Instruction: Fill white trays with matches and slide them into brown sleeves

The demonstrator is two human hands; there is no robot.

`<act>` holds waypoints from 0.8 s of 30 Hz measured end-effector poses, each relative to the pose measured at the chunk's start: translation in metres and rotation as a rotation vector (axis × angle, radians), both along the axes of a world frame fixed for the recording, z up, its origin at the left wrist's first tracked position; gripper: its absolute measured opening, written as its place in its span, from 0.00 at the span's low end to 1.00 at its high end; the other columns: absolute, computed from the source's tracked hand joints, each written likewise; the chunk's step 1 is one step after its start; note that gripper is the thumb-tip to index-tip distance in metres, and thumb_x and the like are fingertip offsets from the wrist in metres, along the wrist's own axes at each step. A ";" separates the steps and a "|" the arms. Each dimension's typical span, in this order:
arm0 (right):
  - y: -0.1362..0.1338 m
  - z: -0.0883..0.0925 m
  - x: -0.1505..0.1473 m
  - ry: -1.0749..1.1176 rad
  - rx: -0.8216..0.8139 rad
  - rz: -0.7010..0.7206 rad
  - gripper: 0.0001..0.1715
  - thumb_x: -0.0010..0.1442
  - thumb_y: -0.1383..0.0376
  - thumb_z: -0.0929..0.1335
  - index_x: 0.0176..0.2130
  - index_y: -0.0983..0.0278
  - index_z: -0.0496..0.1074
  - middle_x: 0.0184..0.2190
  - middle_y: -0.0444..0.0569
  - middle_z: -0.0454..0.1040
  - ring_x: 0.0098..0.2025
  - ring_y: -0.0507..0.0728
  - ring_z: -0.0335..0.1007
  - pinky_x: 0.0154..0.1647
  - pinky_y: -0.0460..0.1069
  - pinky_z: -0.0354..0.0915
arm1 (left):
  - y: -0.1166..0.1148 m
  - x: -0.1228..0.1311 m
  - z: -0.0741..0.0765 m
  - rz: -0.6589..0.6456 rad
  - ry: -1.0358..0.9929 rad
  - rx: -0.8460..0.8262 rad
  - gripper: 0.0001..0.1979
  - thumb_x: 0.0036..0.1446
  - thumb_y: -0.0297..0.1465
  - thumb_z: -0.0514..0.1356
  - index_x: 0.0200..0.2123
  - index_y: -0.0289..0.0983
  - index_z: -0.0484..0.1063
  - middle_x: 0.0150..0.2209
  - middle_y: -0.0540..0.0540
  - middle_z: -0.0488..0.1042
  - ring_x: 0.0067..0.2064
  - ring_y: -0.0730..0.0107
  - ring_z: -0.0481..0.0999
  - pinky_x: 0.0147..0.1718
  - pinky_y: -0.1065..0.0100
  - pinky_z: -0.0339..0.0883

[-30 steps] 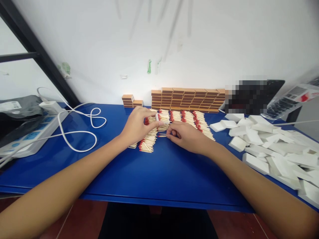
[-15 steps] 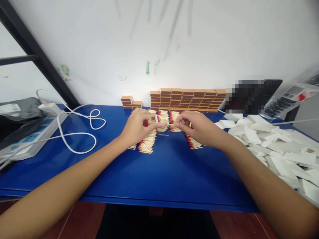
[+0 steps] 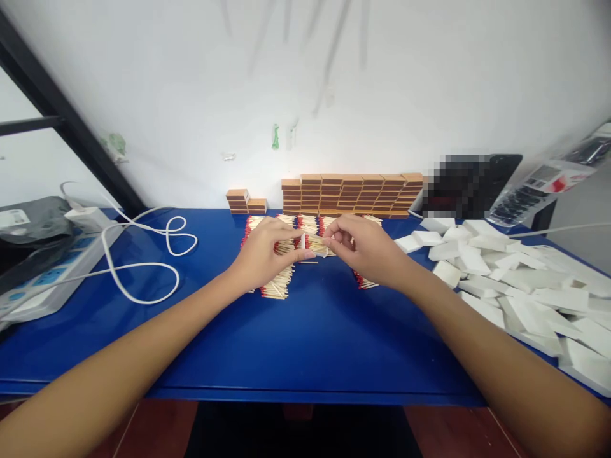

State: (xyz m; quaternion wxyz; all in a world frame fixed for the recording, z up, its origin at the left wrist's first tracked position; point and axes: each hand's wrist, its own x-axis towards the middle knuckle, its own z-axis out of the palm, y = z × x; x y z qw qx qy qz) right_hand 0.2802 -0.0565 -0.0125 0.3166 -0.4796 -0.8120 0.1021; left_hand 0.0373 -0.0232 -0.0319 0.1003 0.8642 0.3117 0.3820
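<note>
White tray (image 3: 303, 242) pinched in my left hand (image 3: 261, 249) already holds some matches (image 3: 315, 243); whether my right hand (image 3: 366, 247), at its right end, grips anything, I cannot tell. Loose matches (image 3: 275, 285) remain around it, spare trays (image 3: 518, 277) lie heaped right, stacked matchboxes (image 3: 352, 196) stand far.

Prob. home rm – blue desk (image 3: 214, 356), tiled flr (image 3: 160, 427)
</note>
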 end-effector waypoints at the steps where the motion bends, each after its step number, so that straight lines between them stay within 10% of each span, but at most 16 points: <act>1: -0.001 0.001 0.000 0.004 -0.001 0.002 0.08 0.68 0.63 0.68 0.36 0.61 0.73 0.32 0.48 0.73 0.33 0.56 0.67 0.35 0.51 0.60 | 0.000 0.000 0.000 -0.001 -0.003 -0.012 0.21 0.60 0.52 0.70 0.46 0.42 0.85 0.37 0.45 0.82 0.42 0.59 0.78 0.46 0.57 0.69; 24: -0.005 0.007 -0.008 0.558 -0.497 -0.037 0.28 0.60 0.44 0.76 0.47 0.62 0.74 0.31 0.45 0.73 0.24 0.51 0.64 0.17 0.46 0.60 | -0.004 0.003 0.002 0.034 -0.153 -0.059 0.20 0.62 0.53 0.67 0.42 0.43 0.86 0.40 0.44 0.84 0.45 0.57 0.79 0.48 0.55 0.70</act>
